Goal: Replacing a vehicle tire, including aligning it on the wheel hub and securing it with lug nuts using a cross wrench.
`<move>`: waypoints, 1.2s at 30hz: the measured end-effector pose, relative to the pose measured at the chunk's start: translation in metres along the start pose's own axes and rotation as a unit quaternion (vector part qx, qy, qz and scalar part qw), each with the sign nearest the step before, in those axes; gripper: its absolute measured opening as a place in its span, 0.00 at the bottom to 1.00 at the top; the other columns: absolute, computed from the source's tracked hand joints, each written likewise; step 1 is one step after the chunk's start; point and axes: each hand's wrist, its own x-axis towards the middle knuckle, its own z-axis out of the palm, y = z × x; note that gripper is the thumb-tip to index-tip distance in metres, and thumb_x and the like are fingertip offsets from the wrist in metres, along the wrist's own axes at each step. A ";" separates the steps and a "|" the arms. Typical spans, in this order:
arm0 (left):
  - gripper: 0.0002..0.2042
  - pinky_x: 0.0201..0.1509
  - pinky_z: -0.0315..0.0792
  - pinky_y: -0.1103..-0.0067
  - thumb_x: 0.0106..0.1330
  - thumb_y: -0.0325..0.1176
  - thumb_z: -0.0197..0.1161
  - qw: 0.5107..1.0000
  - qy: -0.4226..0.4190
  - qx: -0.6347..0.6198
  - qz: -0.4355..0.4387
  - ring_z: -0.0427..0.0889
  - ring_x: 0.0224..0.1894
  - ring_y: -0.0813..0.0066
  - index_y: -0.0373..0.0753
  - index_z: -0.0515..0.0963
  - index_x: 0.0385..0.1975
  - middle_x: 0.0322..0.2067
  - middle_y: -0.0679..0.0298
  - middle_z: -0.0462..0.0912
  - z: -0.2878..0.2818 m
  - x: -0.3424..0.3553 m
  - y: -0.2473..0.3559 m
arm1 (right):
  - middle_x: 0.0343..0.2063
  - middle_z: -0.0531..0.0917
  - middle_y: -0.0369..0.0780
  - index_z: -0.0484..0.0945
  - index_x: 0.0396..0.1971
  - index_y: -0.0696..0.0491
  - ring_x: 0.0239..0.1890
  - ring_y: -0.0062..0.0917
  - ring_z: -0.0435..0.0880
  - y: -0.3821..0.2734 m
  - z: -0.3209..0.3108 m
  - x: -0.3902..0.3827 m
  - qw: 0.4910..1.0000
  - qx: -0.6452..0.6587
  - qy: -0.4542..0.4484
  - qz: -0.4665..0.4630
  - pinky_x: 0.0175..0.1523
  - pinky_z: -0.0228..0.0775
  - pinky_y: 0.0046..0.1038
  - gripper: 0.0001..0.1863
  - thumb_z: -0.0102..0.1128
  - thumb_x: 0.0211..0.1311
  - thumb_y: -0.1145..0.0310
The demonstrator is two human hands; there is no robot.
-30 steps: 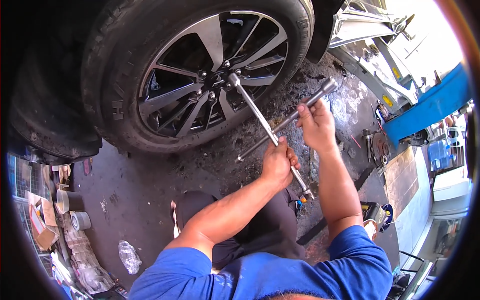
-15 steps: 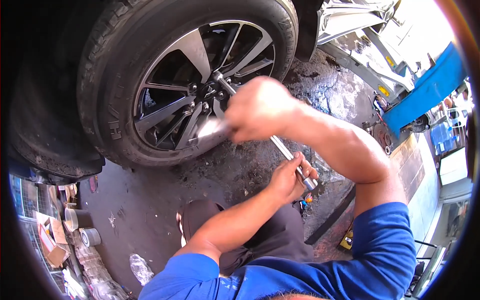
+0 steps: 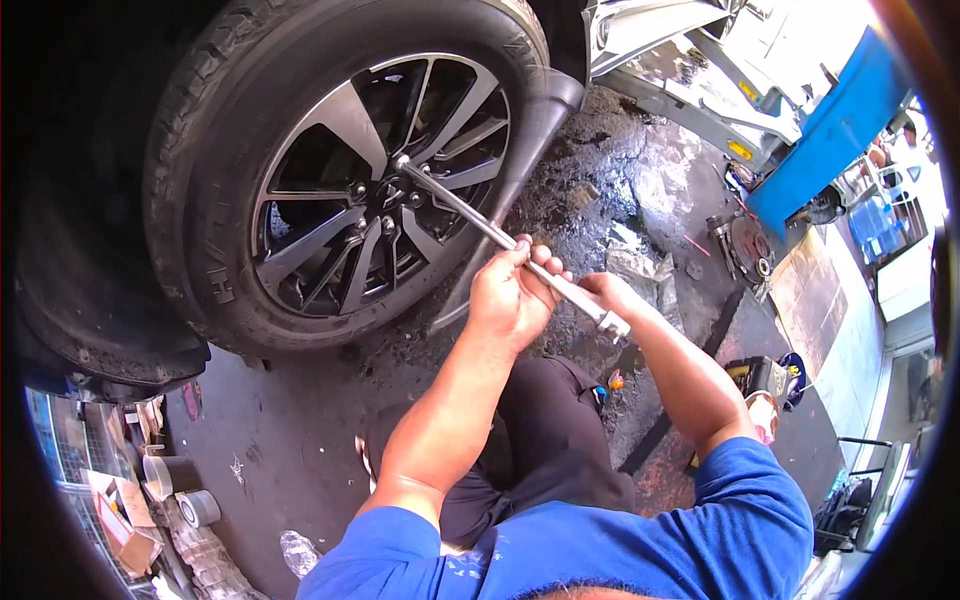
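A cross-shaped metal lug wrench [image 3: 450, 202] runs from a nut by the hub of the wheel [image 3: 385, 190] down toward me. Its crossbar [image 3: 545, 125] is smeared by motion, and a socket-like end shows near the tyre's right side. My left hand [image 3: 513, 297] is closed round the shaft below the crossbar, palm up, thumb on top. Just right of it, my right hand [image 3: 607, 294] is beside the lower shaft; its fingers are mostly hidden behind the shaft and left hand. Beyond both hands, the shaft's socket end [image 3: 612, 325] sticks out.
A blue post [image 3: 830, 130] with grey lift arms [image 3: 690, 105] stands at the upper right. Brake discs [image 3: 748, 245] lie on the wet, stained floor [image 3: 640, 180]. A yellow-and-black case [image 3: 755, 380] is to my right. Cardboard [image 3: 125, 520] and tape rolls [image 3: 198, 509] are at lower left.
My right hand has moved from the crossbar down to the lower shaft. My left hand has moved up and left along it. The crossbar has turned, and the view has shifted slightly.
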 end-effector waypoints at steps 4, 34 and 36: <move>0.06 0.50 0.71 0.60 0.67 0.31 0.49 1.000 -0.011 -0.021 0.019 0.77 0.36 0.63 0.39 0.73 0.38 0.30 0.61 0.75 -0.005 0.002 0.011 | 0.18 0.75 0.32 0.78 0.29 0.57 0.21 0.14 0.70 -0.061 -0.025 -0.035 0.981 0.195 -0.003 0.000 0.27 0.63 0.24 0.20 0.54 0.69 0.54; 0.09 0.43 0.76 0.75 0.72 0.31 0.48 0.970 0.102 0.123 0.182 0.80 0.41 0.73 0.37 0.71 0.46 0.40 0.64 0.78 -0.001 0.008 -0.003 | 0.32 0.81 0.45 0.71 0.55 0.60 0.30 0.34 0.83 -0.176 -0.017 -0.012 0.900 -0.038 0.196 -0.388 0.37 0.75 0.32 0.31 0.69 0.52 0.63; 0.11 0.45 0.77 0.71 0.72 0.36 0.53 0.963 0.099 0.162 0.193 0.80 0.44 0.72 0.41 0.69 0.49 0.41 0.64 0.77 -0.006 -0.002 -0.012 | 0.30 0.81 0.48 0.75 0.45 0.59 0.32 0.44 0.82 -0.193 -0.012 -0.020 0.866 -0.050 0.210 -0.450 0.36 0.75 0.36 0.23 0.69 0.52 0.64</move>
